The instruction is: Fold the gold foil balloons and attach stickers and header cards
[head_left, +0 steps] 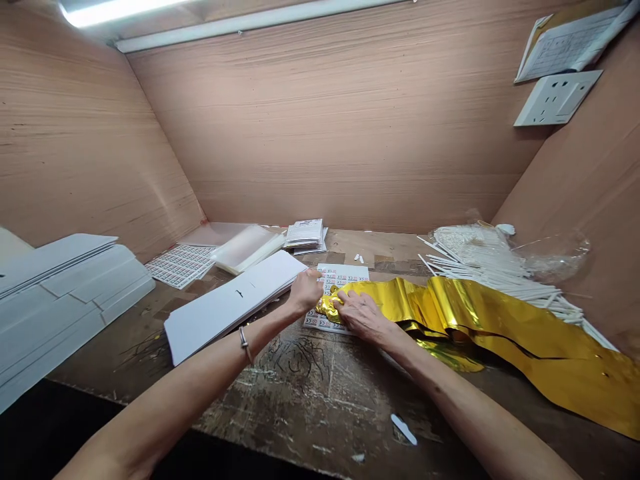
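A long strip of shiny gold foil (500, 320) lies across the right half of the worn wooden bench (310, 393). Its left end is crumpled over a printed sticker sheet (345, 275). My right hand (363, 313) presses flat on that crumpled end, fingers stretched out. My left hand (305, 290) is curled, pinching the foil's left tip beside a stack of white cards (230, 303). A thin bracelet sits on my left wrist.
A pile of white sticks (505, 273) and a clear bag lie at the back right. Sticker sheets (181, 265), clear sleeves (245, 247) and leaflets (305, 233) sit at the back. Flat white boxes (65, 293) are stacked at left. A wall socket (555, 98) hangs at upper right.
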Tool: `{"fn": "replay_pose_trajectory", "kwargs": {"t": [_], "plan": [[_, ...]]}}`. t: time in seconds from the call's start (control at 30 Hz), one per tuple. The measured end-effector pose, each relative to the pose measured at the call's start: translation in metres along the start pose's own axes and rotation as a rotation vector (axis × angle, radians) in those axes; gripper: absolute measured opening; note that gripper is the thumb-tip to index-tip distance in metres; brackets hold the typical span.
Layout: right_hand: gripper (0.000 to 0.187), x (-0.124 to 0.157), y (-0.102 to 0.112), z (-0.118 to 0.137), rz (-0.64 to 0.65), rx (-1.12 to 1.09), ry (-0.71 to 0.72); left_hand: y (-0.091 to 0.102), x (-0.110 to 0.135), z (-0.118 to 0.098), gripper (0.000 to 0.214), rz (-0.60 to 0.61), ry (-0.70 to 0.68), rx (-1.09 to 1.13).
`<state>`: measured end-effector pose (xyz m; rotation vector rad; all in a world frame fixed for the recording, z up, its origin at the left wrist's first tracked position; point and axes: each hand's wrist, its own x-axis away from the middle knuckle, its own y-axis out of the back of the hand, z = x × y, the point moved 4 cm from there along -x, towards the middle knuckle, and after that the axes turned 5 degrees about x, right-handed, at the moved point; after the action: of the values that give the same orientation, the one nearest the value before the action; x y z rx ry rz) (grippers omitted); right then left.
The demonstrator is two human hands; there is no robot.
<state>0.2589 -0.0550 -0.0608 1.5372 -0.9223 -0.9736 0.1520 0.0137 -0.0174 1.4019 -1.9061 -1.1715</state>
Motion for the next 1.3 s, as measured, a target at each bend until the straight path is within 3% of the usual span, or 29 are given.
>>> {"fn": "replay_pose_trajectory", "kwargs": {"t": [0.13, 0.23, 0.4, 0.63, 0.77, 0.97, 1.07, 1.3], "plan": [[0.022, 0.0, -0.002, 0.001, 0.006, 0.003, -0.016, -0.017, 0.029, 0.0, 0.035, 0.122, -0.65, -0.22], [0.026, 0.001, 0.004, -0.001, 0.015, -0.016, -0.014, -0.027, 0.04, 0.014, 0.049, 0.179, -0.812, -0.233], [0.026, 0.002, 0.014, -0.009, 0.076, -0.114, -0.043, -0.024, 0.024, 0.035, 0.036, 0.179, -0.806, -0.008], [0.034, 0.011, 0.019, 0.001, -0.094, -0.118, -0.039, -0.025, 0.012, 0.046, 0.024, 0.1, -0.704, 0.231], [0.024, 0.01, 0.014, 0.008, -0.172, -0.127, -0.083, -0.024, 0.008, 0.042, 0.023, 0.103, -0.576, 0.34], [0.018, -0.002, 0.003, -0.011, -0.246, -0.431, -0.379, -0.022, 0.005, 0.042, 0.022, 0.092, -0.509, 0.282], [0.027, -0.005, -0.005, -0.025, -0.251, -0.641, -0.521, -0.024, 0.006, 0.043, 0.032, 0.058, -0.528, 0.212], [0.039, -0.006, -0.013, -0.037, -0.221, -1.037, -0.494, -0.027, 0.016, 0.041, 0.048, -0.068, -0.591, -0.083]]}}
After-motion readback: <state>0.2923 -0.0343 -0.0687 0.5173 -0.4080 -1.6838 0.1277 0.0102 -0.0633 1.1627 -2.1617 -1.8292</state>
